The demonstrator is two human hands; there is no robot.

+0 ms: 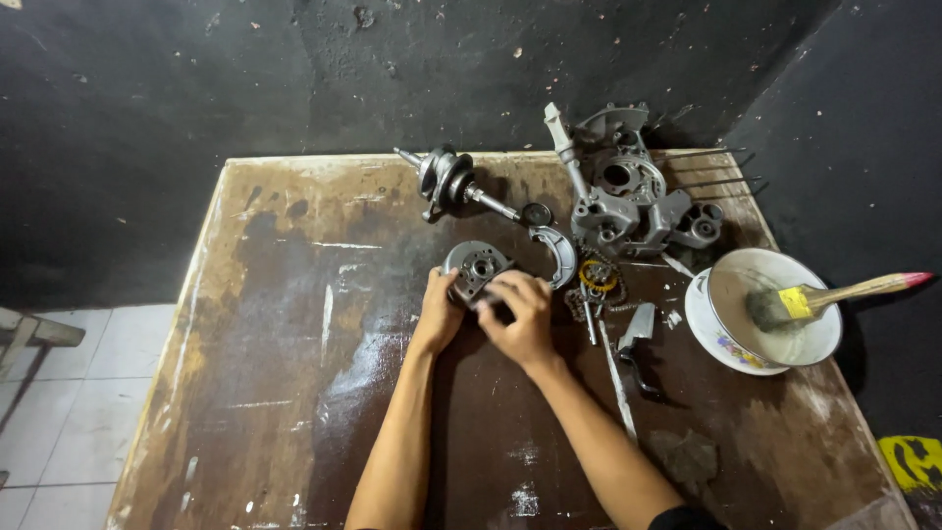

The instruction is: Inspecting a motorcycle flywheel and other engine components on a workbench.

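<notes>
Fingers of both hands — left hand [439,312], right hand [518,316] — grip round metal part [477,267].

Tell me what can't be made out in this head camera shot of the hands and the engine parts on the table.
- Head view: the near side of the round metal part is hidden by the left hand and right hand.
- What the right hand's fingertips press: covered by the fingers.
- Small chain and ring pieces: too small to identify.
- Brush bristles in the bowl: dark, unclear.
- Both forearms: cut off by the bottom edge.
</notes>
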